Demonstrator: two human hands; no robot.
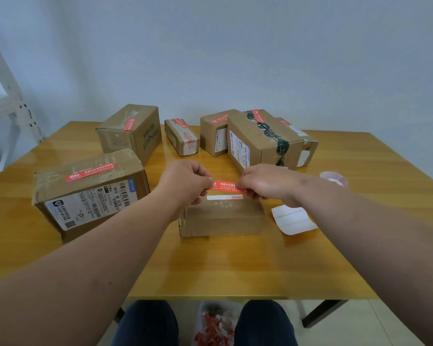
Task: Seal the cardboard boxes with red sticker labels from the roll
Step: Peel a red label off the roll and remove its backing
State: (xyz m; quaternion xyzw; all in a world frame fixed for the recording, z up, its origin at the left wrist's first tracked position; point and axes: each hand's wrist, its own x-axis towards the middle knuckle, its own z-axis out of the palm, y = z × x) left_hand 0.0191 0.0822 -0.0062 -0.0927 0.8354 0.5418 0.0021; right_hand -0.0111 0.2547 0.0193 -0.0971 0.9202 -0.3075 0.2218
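Note:
A red sticker label [226,185] is stretched flat between my two hands. My left hand [185,182] pinches its left end and my right hand [265,182] pinches its right end. The label hovers just above the far edge of a small cardboard box [223,219] that lies in front of me on the table. The box has clear tape and a white strip label on top. The sticker roll [333,178] stands on the table behind my right wrist, partly blurred.
A larger box [90,193] with a red label lies at the left. Several more labelled boxes [260,138] crowd the back of the wooden table [235,265]. White backing paper [294,219] lies right of the small box. Paper scraps [214,325] lie on the floor between my knees.

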